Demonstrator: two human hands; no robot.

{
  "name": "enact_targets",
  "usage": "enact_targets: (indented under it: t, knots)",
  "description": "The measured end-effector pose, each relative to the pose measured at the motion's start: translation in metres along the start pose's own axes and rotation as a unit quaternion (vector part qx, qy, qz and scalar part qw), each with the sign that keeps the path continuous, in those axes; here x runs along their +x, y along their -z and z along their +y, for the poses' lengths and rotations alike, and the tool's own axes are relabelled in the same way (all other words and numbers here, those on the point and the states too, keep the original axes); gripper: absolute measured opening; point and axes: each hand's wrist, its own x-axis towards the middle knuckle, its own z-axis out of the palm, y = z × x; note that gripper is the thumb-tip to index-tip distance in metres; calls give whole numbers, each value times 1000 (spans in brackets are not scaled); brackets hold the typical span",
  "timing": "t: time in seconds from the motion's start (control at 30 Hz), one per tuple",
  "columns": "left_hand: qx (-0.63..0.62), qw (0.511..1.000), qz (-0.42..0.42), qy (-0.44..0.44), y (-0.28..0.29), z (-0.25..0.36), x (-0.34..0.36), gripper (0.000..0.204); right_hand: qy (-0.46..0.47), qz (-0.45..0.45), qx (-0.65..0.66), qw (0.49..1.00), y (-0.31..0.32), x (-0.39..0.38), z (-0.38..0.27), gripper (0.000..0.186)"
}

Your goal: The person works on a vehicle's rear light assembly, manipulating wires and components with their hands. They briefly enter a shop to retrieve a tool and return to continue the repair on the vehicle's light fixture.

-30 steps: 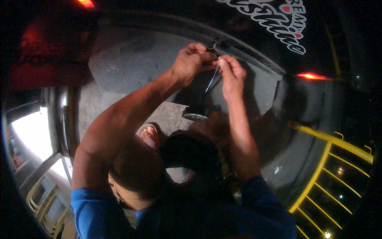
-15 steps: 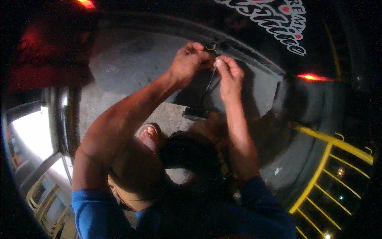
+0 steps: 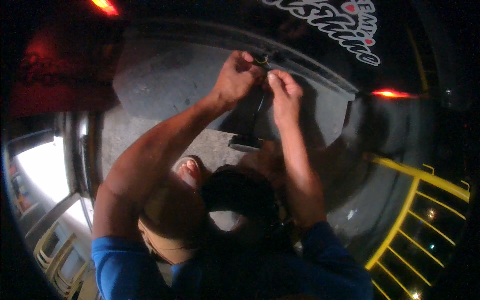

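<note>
Dark surroundings. Grey panel [image 3: 165, 80] behind the hands, dark bodywork with a white-lettered decal [image 3: 345, 30] above it. Red light [image 3: 105, 6] top left, another red light [image 3: 390, 93] at right. Yellow metal rack [image 3: 400, 225] lower right, well apart from the work. Lower left: pale stacked chairs [image 3: 52, 252] near a bright opening [image 3: 45, 165]. Person's foot [image 3: 189, 171] on rough floor [image 3: 212, 140], partly behind left arm; black shape [image 3: 237, 190] mid-frame, too dark to identify.

Thin cable [image 3: 259, 110] runs from between the hands down to a round black-rimmed object [image 3: 245, 144] below them, just above the floor in view. Thin wires [image 3: 263, 61] show at the panel's upper edge, just beyond the fingertips; fingers block the join.

Both arms reach forward from blue sleeves. Left elbow bent outward, forearm slanting up to the right; right forearm nearly vertical. Left hand [image 3: 237, 76]: fingers curled inward by the wires, contents hidden, can't tell the grip. Right hand [image 3: 285, 90]: thumb and index pinching the cable's upper part, close beside left fingertips.
</note>
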Motion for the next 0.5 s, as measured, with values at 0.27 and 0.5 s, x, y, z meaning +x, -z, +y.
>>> enact_targets:
  t: [0.27,0.5]
  knots:
    - [38,999,34,11,-6,5,-4,28,3,-1,-2,1000,0,1,2,8]
    - [100,994,26,-17,-3,2,-2,27,6,5,-24,1000,-2,0,-2,8]
